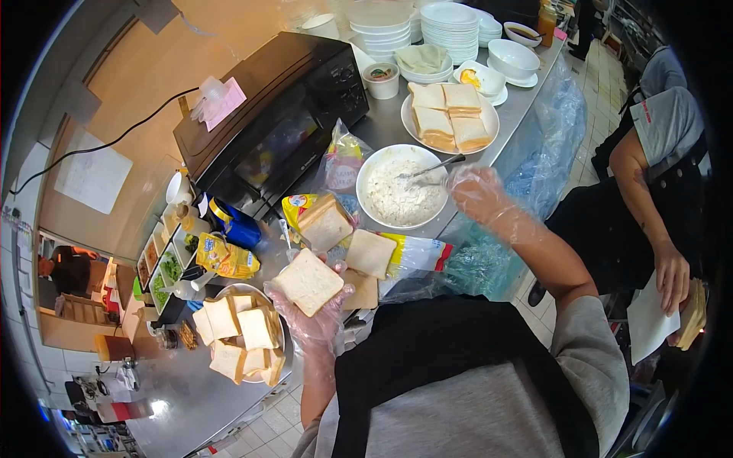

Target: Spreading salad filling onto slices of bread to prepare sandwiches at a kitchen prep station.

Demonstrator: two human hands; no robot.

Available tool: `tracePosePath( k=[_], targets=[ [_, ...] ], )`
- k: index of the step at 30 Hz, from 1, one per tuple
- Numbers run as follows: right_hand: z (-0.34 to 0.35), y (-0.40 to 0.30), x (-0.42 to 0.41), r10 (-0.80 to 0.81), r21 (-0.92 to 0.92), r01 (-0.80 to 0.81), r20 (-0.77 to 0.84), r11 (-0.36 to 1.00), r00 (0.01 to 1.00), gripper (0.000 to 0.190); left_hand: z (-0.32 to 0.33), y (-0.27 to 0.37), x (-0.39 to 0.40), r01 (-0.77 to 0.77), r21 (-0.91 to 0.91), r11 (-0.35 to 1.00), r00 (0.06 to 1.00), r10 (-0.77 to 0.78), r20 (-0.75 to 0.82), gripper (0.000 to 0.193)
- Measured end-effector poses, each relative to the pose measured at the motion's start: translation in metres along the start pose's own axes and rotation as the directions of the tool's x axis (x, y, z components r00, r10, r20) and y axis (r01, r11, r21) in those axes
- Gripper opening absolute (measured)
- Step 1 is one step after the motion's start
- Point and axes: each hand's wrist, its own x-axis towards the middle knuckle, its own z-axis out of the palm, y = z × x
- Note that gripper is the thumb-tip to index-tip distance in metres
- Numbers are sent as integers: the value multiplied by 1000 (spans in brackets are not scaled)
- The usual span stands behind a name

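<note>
A slice of white bread lies on my left hand, which wears a clear plastic glove. My right hand, gloved too, holds a metal utensil over a white bowl of creamy white filling. A second utensil with a dark handle leans in that bowl. Beside my left hand, a stack of bread slices and another slice rest on bread packaging. A plate of sandwiches sits beyond the bowl; another piled plate stands at the left.
A black microwave stands behind the bowl. Stacked white plates are at the back. Plastic sheeting hangs at the counter edge. Trays of greens stand at the left. A co-worker is close at the right, holding a white sheet.
</note>
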Motion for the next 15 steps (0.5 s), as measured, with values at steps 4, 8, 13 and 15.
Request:
tracePosePath(
  k=[4,8,13,15],
  targets=[
    [-24,-34,4,-210,73,217,-94,973,973,22,-1,-3,8,16,-101,995,1000,-19,-25,84],
    [-33,-47,8,40,285,-121,274,951,961,19,2,-7,18,19,-77,997,1000,-21,-17,88],
    [-64,-55,27,126,317,-331,526,889,841,24,15,-9,27,15,-96,995,1000,-13,20,86],
    [-65,-46,23,205,468,-449,483,761,851,27,21,-10,27,32,-95,995,999,-30,32,85]
  ],
)
